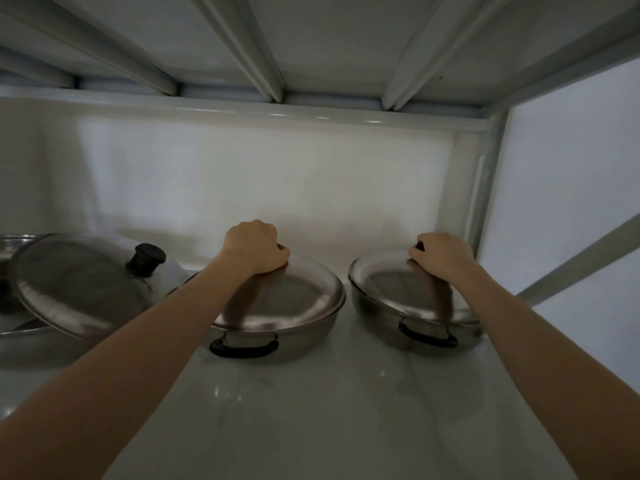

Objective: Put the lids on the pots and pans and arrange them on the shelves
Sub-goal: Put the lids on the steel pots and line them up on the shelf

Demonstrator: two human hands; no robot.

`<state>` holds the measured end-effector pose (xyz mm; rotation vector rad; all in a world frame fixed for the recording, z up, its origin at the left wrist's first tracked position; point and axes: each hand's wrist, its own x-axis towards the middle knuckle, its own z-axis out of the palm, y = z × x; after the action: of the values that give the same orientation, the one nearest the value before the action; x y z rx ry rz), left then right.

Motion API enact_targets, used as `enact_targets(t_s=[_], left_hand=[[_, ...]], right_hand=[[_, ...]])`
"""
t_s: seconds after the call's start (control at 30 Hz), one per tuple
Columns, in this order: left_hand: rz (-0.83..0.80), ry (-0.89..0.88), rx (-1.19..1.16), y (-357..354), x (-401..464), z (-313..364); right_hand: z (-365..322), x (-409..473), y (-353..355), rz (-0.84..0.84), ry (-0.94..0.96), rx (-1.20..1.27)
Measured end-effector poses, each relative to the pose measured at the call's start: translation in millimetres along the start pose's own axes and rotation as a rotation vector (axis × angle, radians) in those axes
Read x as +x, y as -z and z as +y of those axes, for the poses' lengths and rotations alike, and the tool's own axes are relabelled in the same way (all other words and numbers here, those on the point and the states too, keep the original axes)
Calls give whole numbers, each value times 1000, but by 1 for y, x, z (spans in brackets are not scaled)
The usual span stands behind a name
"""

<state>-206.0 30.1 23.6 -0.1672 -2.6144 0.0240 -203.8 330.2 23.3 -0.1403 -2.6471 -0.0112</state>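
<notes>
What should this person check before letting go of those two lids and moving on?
1. Middle pan's lid sits level on its pan: ok.
2. Right pan's lid sits level inside the rim: ok.
3. Left hand closed on its knob: ok, though the knob is mostly hidden.
4. Right hand closed on its knob: ok, knob mostly hidden.
5. Both pans fully on the shelf, apart from each other: ok.
6. Lid with the black knob on the left seated on a pot: not ok, it is tilted.

No readable text, label or number shows anywhere.
</notes>
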Motion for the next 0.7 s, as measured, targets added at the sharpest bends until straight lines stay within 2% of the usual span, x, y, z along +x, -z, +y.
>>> enact_targets(t_s=[0.7], left_hand=[[-54, -13, 31, -4, 3, 2]], right_hand=[[2, 9, -7, -92, 23, -44]])
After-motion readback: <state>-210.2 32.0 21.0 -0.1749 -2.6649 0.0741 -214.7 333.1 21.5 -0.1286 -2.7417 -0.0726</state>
